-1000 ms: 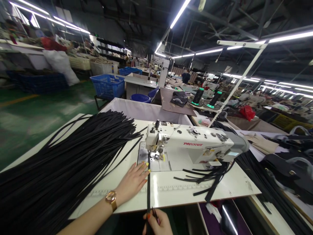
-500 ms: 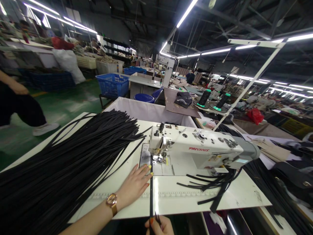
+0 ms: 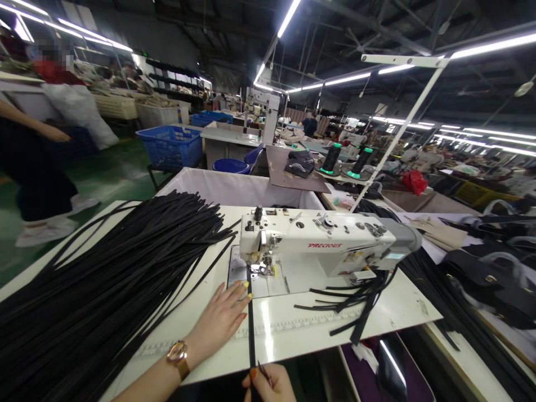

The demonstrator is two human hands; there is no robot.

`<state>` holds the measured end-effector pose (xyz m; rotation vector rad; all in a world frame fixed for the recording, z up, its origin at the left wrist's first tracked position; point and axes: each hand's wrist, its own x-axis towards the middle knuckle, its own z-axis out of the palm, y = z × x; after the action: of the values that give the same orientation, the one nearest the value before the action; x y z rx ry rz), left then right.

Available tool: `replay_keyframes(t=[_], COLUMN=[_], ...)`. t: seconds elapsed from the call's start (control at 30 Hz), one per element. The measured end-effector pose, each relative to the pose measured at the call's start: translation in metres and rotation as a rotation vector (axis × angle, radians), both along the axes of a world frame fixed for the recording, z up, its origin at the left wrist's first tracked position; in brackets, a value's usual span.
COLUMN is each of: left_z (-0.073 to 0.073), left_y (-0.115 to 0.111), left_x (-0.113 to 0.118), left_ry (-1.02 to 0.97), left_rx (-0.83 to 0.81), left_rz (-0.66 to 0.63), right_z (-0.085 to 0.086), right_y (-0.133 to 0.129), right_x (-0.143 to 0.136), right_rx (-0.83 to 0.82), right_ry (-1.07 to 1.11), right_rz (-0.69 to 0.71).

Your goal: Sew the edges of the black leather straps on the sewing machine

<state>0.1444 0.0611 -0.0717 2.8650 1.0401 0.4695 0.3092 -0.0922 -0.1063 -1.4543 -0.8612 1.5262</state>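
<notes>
A narrow black strap [image 3: 252, 324] runs from beneath the needle area of a white sewing machine [image 3: 318, 245] toward me, over the table's front edge. My left hand [image 3: 220, 321] lies flat with its fingers stretched out, fingertips touching the strap just before the presser foot. Below the table edge my right hand [image 3: 270, 384] pinches the strap between thumb and fingers. A thin, dark, pointed tool [image 3: 263, 369] also sticks out of that hand; its kind is hard to make out. Left of the machine lies a large heap of black straps [image 3: 125, 279].
More black strips [image 3: 364, 312] hang over the machine bed at the right. Behind the machine are a cloth-lined bin [image 3: 234, 187], black thread cones [image 3: 331, 159] and a blue basket [image 3: 170, 146]. A person [image 3: 33, 162] walks on the floor at the left.
The view has swung slightly right, so the machine appears further left. Both hands keep their places on the strap. The person at the left has taken a step.
</notes>
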Motion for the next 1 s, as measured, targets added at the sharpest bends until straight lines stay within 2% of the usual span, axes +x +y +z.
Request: replay_keyframes(t=[0.3, 0.57, 0.7, 0.77, 0.87, 1.0], left_z=[-0.003, -0.005, -0.011, -0.017, -0.032, -0.053], left_y=[0.001, 0.001, 0.003, 0.004, 0.008, 0.016], left_x=[0.0, 0.0, -0.001, -0.002, -0.004, -0.009], left_ry=[-0.046, -0.004, 0.03, 0.029, 0.008, -0.03], left_rx=[-0.004, 0.017, 0.054, 0.08, 0.107, 0.117], left_rz=[-0.016, -0.012, -0.021, -0.027, -0.035, -0.066], right_z=[-0.004, -0.013, -0.011, -0.002, 0.026, 0.078], right_y=[0.004, 0.004, -0.004, -0.013, -0.03, -0.046], right_x=[0.004, 0.007, 0.011, 0.021, 0.052, 0.128], right_rx=[0.142, 0.18, 0.259, 0.303, 0.348, 0.323], right_ry=[-0.072, -0.094, -0.331, -0.514, -0.69, -1.035], right_rz=[0.095, 0.149, 0.116, 0.107, 0.152, 0.037])
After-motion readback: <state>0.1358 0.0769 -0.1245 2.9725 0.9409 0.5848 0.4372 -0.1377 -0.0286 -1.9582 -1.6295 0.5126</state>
